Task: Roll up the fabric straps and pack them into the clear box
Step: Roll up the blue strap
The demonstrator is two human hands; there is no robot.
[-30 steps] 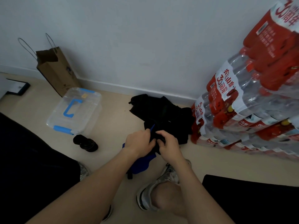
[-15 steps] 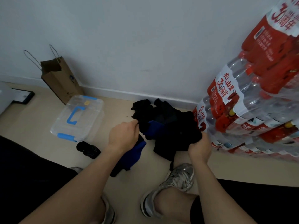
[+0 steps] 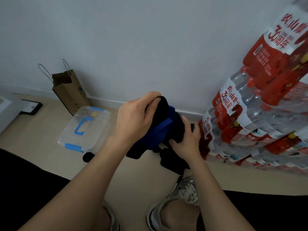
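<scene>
- Far left, a dark flat frame [image 3: 31,107] lies on the floor near the wall.
- A brown paper bag [image 3: 70,94] stands tilted against the wall, its cord handles sticking up.
- Just in front of the bag the clear box [image 3: 98,130] sits on the floor with its lid on, the blue handle and blue latches showing.
- A small black roll [image 3: 88,157] lies on the floor just beside the box's near corner, partly hidden behind the left forearm.
- The left hand [image 3: 135,120] is raised above the floor, its fingers curled tight over the top end of the fabric straps [image 3: 165,130].
- The straps are a black and blue bundle held in the air between both hands, to the right of the box and well clear of it. More black fabric hangs from them down to the floor.
- The right hand [image 3: 186,140] sits lower and grips the black side of the bundle, thumb on the near side, fingers wrapped round the far side.
- Below it a grey trainer [image 3: 185,190] is planted on the floor.
- Along the right, shrink-wrapped packs of water bottles [image 3: 250,124] with red labels are stacked high, just beside the right hand.
</scene>
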